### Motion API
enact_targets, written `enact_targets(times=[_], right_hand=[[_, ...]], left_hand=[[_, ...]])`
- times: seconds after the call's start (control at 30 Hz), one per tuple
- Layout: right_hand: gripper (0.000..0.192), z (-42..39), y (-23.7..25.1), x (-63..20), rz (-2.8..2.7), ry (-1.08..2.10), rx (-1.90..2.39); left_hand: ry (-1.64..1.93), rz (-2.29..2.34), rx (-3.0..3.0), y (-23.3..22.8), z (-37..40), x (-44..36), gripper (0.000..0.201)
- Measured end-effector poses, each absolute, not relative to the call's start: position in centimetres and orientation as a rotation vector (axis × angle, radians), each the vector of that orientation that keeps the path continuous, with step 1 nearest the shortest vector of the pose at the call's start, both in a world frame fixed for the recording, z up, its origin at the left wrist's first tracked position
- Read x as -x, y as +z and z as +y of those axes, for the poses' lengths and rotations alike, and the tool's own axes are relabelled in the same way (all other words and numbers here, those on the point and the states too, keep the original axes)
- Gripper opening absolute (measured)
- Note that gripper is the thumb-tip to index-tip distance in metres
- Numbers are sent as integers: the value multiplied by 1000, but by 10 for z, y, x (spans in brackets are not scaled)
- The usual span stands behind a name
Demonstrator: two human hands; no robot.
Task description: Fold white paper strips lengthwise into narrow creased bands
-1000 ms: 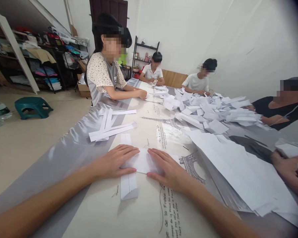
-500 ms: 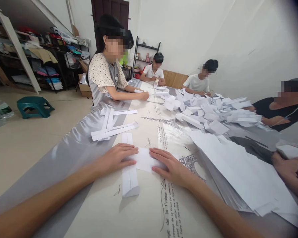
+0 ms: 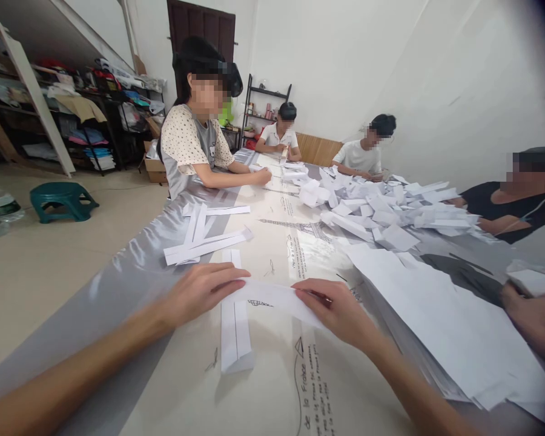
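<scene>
The left hand (image 3: 200, 293) lies nearly flat, fingers stretched and close together, its fingertips pressing the left end of a folded white paper sheet (image 3: 277, 298). The right hand (image 3: 340, 312) curls over the sheet's right end, thumb and fingers pinching the thin edge so that side lifts slightly off the table. The sheet is a long, smooth, matte strip lying crosswise between the two hands, at 12 o'clock from the person's forearms. Under its left end, running toward 6 o'clock, sits a narrow folded paper strip (image 3: 235, 339) with crisp lengthwise creases and a pointed lower end. The tablecloth (image 3: 272, 393) is glossy, cream with printed tower drawings and script, edged in shiny grey satin. At 11 o'clock lie loose long paper strips (image 3: 204, 239); at 1 o'clock rises a heap of folded papers (image 3: 381, 209); at 3 o'clock spread flat white sheets (image 3: 436, 315)
</scene>
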State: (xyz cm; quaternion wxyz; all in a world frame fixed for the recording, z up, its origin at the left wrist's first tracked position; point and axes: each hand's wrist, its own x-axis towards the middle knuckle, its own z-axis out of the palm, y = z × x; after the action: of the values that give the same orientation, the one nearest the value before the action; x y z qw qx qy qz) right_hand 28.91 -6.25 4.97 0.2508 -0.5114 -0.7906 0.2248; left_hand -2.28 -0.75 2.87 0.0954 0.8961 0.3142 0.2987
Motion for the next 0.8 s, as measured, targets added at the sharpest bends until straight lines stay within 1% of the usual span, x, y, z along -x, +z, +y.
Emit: enact_targets(times=[0.1,0.2,0.3,0.47,0.6,0.8], right_hand=[[32,-60,48,-290,-2169,673,1436],[31,-56,33,-286,-2222,707,1426],[28,-54,19,-281,-2241,634,1422],[24,-54,18,-277,-2313,602,1267],[35,-58,23,-280,-2404,624,1212],[32,-56,23,-283,-2333,801,1247]], left_hand=[[855,929,-2731,30,-2,27,30],[844,850,-2908,23,-1,25,27],[726,675,-2974,13,-4,20,23],[736,647,-2920,6,-4,17,24],[703,624,-2829,9,0,20,24],[635,638,-2665,14,2,21,22]])
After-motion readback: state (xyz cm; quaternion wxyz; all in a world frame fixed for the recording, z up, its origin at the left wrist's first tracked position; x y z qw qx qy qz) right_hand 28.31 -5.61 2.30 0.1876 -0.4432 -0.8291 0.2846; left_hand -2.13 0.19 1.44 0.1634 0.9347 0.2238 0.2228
